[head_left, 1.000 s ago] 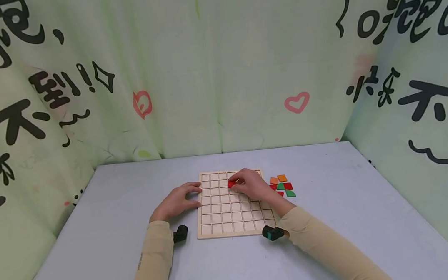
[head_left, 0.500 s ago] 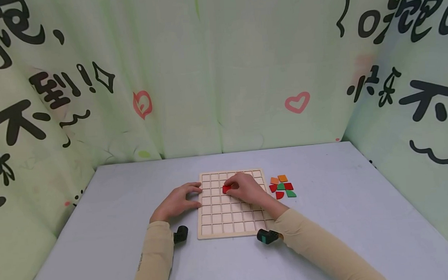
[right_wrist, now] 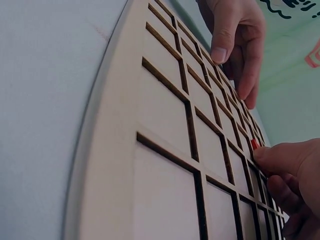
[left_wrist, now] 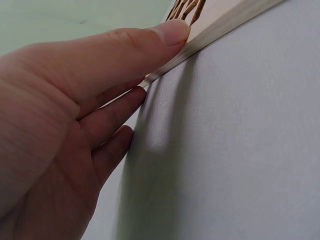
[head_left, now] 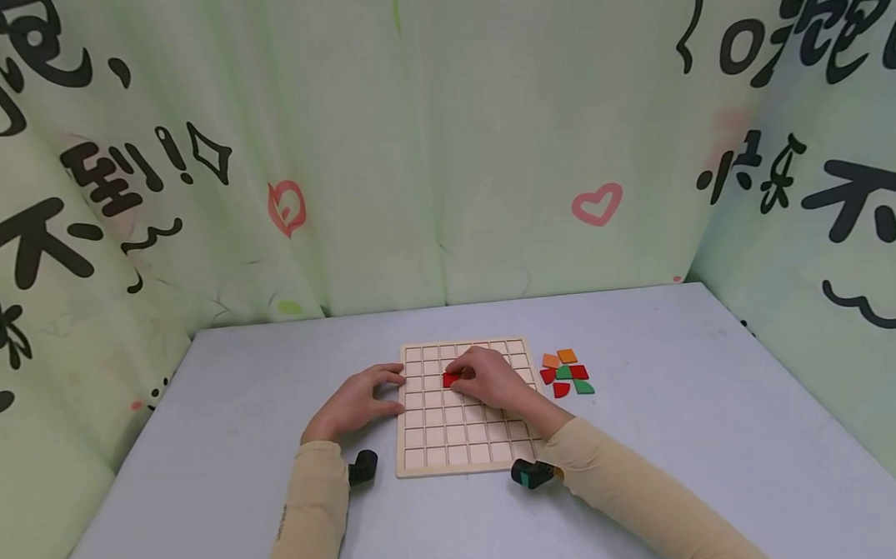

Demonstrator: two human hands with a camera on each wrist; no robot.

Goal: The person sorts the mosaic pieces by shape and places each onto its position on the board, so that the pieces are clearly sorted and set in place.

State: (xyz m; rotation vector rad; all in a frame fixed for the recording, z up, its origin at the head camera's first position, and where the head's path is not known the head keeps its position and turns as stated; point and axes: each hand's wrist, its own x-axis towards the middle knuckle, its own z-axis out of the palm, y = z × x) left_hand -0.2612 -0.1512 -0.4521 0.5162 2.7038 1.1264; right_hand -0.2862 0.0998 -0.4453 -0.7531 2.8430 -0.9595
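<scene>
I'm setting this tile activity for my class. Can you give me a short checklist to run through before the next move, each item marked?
1. Red tile held by the right hand: ok.
2. Left hand at the board's left edge: ok.
3. Board lying flat on the table: ok.
4. Loose tiles off the board, to its right: ok.
5. Red tile seated fully in one square: cannot tell; the hand partly hides it.

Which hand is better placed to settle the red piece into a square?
Likely the right hand: it pinches the red piece at the wooden board, while the left hand holds no piece, at the board's left edge.
</scene>
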